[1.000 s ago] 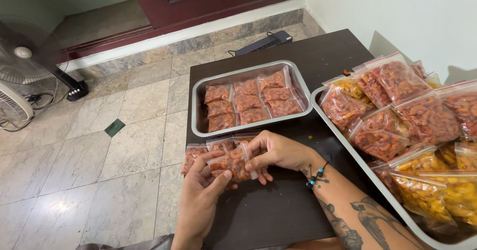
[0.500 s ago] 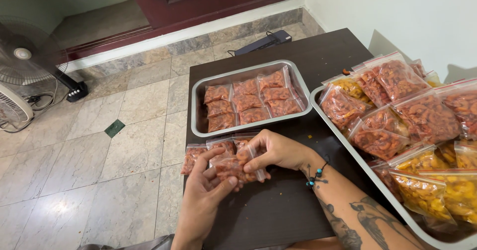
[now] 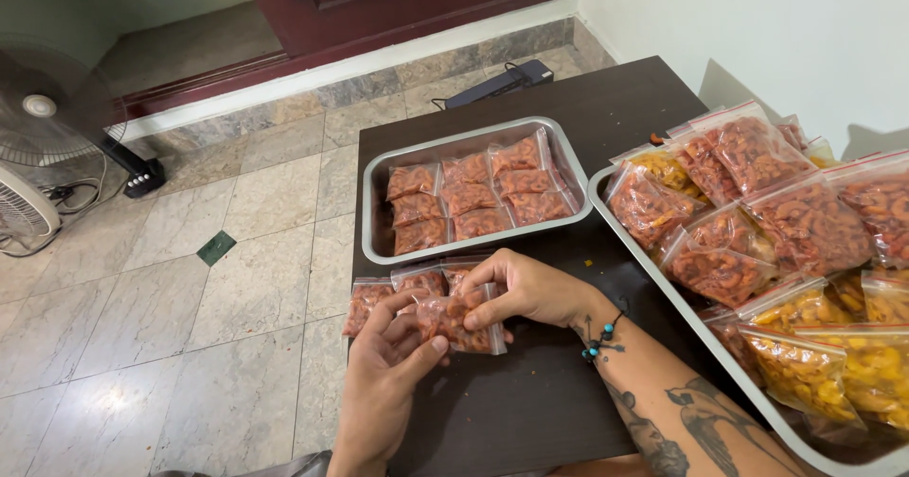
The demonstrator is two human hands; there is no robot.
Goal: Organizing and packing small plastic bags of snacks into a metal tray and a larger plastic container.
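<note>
Both my hands hold one small clear packet of red snacks (image 3: 456,319) just above the dark table (image 3: 530,401). My left hand (image 3: 390,363) grips its left end from below; my right hand (image 3: 530,289) pinches its top right. Behind the packet lie a few more small red packets (image 3: 367,302) at the table's left edge. Farther back stands a small metal tray (image 3: 379,216) with several red packets laid in rows.
A large metal tray (image 3: 663,288) on the right is piled with bigger bags of red and yellow snacks (image 3: 805,221). A standing fan (image 3: 38,108) is on the tiled floor at the left. A black power strip (image 3: 502,84) lies past the table, near a dark red door.
My hands have shifted slightly on the packet, bringing it a little nearer to me. The trays and other packets have not moved.
</note>
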